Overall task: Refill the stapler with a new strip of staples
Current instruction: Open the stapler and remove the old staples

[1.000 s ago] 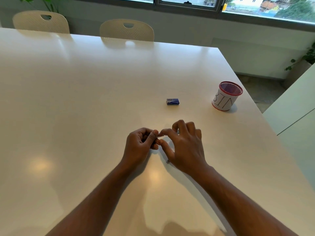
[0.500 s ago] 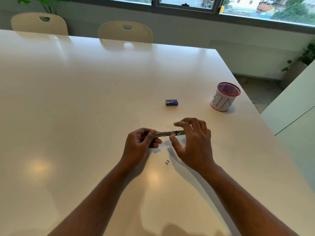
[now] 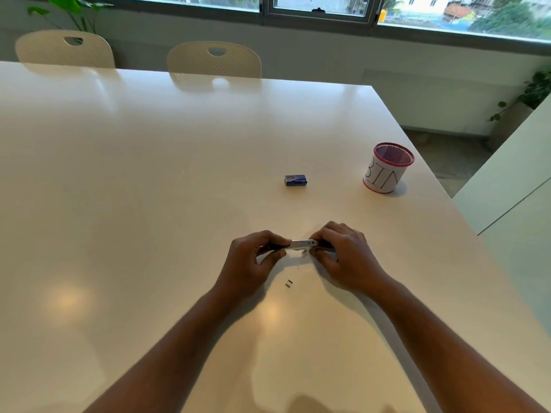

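A small metal stapler (image 3: 301, 244) is held level just above the white table (image 3: 149, 189), with only its silver middle showing between my hands. My left hand (image 3: 253, 260) grips its left end. My right hand (image 3: 343, 254) is closed over its right end, hiding that part. A small blue staple box (image 3: 295, 180) lies on the table beyond my hands, apart from them. A tiny piece of staples (image 3: 288, 283) lies on the table just in front of my hands.
A mesh cup labelled BIN (image 3: 387, 168) stands to the right near the table's right edge. Two cream chairs (image 3: 213, 59) stand at the far side. A second white surface (image 3: 518, 189) lies beyond the gap on the right.
My hands were pinched together at first, then my right hand slid right along the stapler. It now covers the right end. The small staple piece has come into view on the table.
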Tool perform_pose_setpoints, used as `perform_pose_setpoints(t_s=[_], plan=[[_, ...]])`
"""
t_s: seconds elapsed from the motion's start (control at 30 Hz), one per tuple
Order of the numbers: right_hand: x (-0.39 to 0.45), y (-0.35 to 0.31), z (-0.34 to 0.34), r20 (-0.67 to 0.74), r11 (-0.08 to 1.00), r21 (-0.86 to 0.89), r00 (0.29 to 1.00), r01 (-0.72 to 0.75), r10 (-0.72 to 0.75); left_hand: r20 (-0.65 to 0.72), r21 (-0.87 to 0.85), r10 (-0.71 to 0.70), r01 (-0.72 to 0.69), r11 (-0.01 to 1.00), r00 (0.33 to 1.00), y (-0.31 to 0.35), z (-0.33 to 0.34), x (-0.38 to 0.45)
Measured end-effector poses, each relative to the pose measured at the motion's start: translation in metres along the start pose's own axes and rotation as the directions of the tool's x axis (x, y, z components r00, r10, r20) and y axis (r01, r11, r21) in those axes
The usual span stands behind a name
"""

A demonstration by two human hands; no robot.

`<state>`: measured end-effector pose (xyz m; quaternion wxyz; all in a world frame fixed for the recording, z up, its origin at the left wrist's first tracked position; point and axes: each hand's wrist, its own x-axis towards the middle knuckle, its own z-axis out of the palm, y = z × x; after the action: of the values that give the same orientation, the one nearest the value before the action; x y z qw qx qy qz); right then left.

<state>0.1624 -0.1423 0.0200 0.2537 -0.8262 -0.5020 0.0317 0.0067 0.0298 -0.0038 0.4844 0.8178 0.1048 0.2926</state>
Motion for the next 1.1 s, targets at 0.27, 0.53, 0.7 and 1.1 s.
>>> perform_pose_setpoints(t_s=[0.27, 0.53, 0.7, 1.1], plan=[[-0.007, -0.003, -0.006, -0.016, 0.996, -0.02, 0.996, 0.083, -0.083, 0.025, 0.485, 0.166, -0.157, 0.86, 0.986, 0.005, -0.001, -0.001], [-0.003, -0.008, -0.015, -0.079, 0.995, 0.05, 0.993, 0.088, -0.084, -0.035, 0.52, 0.349, -0.281, 0.807, 0.936, 0.011, -0.001, 0.002], [-0.005, -0.008, -0.01, -0.05, 0.996, -0.044, 0.995, 0.082, -0.084, 0.073, 0.524, 0.232, -0.235, 0.818, 0.97, 0.011, -0.005, 0.003], [0.006, -0.007, -0.01, -0.05, 0.994, 0.091, 0.996, -0.068, 0.072, -0.072, 0.103, -0.156, 0.163, 0.981, 0.985, 0.011, -0.001, 0.007]])
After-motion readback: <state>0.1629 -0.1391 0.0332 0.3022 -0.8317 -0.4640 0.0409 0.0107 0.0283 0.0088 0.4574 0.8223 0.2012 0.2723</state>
